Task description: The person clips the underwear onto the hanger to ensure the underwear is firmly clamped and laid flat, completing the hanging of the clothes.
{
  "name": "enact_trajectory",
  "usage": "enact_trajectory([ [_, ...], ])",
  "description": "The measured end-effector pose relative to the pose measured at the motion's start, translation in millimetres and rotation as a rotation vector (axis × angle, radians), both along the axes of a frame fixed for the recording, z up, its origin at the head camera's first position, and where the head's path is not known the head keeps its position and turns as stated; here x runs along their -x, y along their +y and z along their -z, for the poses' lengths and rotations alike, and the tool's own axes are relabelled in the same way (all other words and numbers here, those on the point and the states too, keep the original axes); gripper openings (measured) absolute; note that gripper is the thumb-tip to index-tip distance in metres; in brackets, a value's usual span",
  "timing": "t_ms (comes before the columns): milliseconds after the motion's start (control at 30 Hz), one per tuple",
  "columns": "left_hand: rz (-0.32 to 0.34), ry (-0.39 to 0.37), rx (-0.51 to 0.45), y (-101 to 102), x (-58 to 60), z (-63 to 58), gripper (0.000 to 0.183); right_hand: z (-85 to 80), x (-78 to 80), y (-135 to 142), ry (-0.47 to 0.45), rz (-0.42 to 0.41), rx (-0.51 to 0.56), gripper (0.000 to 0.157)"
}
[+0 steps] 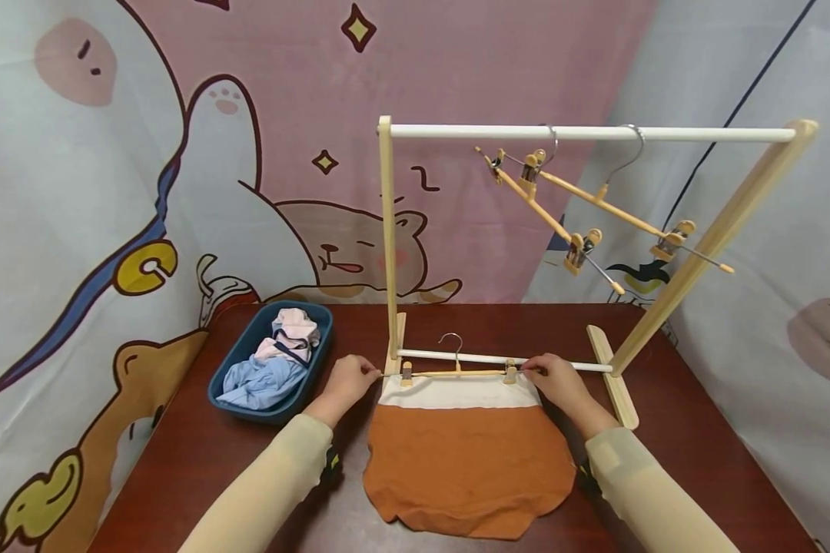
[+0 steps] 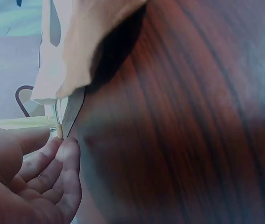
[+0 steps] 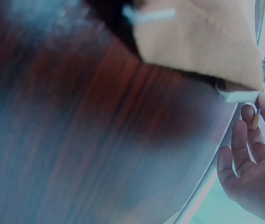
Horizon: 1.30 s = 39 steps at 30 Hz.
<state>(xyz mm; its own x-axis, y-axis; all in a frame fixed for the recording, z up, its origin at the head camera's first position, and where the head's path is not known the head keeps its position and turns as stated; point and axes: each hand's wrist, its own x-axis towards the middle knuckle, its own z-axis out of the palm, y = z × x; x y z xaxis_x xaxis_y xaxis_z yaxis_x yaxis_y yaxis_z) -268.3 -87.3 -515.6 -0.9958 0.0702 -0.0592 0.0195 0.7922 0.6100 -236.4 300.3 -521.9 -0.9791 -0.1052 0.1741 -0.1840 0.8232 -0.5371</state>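
Observation:
A clip hanger (image 1: 459, 373) with a metal hook lies along the top edge of an orange-and-white garment (image 1: 470, 461), which is spread on the table. Its two clips (image 1: 406, 374) sit on the white band of the cloth. My left hand (image 1: 349, 384) pinches the hanger's left end; in the left wrist view, the tan rod tip (image 2: 59, 130) is at the fingertips. At the other end, my right hand (image 1: 560, 386) holds the rod between thumb and fingers, with the tip (image 3: 255, 121) showing in the right wrist view.
Just beyond the garment stands a rack with a white top bar (image 1: 470, 132) and wooden posts (image 1: 390, 246). Two bare clip hangers (image 1: 602, 201) hang from it. To the left, a blue basin (image 1: 214, 388) holds pink and light-blue clothes (image 1: 263, 380). The tabletop (image 1: 200, 461) is dark reddish wood.

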Motion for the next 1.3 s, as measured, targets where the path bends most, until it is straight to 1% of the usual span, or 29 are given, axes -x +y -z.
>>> enact_trajectory([
  [67,-0.002,-0.017,-0.038,0,0.4,1.8,0.015,0.3,0.2,0,0.012,-0.008,-0.001,0.009],
  [167,-0.007,-0.023,-0.087,1,1.2,4.6,0.014,0.9,0.2,1,0.032,-0.024,-0.002,0.009],
  [300,-0.014,0.016,-0.118,1,3.0,8.2,0.011,1.1,-0.7,1,0.042,-0.044,0.005,0.009],
  [400,-0.035,0.040,-0.139,2,4.7,9.5,0.008,1.4,-1.2,1,0.029,-0.054,-0.001,0.010],
  [567,-0.066,0.051,-0.169,2,8.0,12.2,0.007,0.9,-0.6,0,-0.027,-0.040,-0.012,0.011],
  [667,-0.078,0.069,-0.172,4,9.0,14.0,0.007,-0.2,0.7,-1,-0.036,-0.031,-0.029,0.011],
  [867,-0.088,0.148,-0.170,8,7.6,15.8,0.006,-2.9,1.6,-3,-0.006,-0.030,-0.066,0.010],
  [1000,-0.099,0.155,-0.190,10,5.9,15.5,0.010,-3.5,1.8,-5,-0.019,-0.027,-0.058,0.015],
  [1100,-0.088,0.162,-0.193,12,3.1,14.4,0.013,-2.9,3.1,-8,-0.013,-0.037,-0.032,0.019],
  [1200,-0.064,0.193,-0.158,14,-0.2,12.1,0.014,-2.0,4.2,-11,-0.004,-0.050,-0.014,0.025],
  [1300,-0.055,0.238,-0.099,18,-3.9,7.8,0.015,-1.4,3.8,-13,-0.027,-0.058,0.017,0.033],
])
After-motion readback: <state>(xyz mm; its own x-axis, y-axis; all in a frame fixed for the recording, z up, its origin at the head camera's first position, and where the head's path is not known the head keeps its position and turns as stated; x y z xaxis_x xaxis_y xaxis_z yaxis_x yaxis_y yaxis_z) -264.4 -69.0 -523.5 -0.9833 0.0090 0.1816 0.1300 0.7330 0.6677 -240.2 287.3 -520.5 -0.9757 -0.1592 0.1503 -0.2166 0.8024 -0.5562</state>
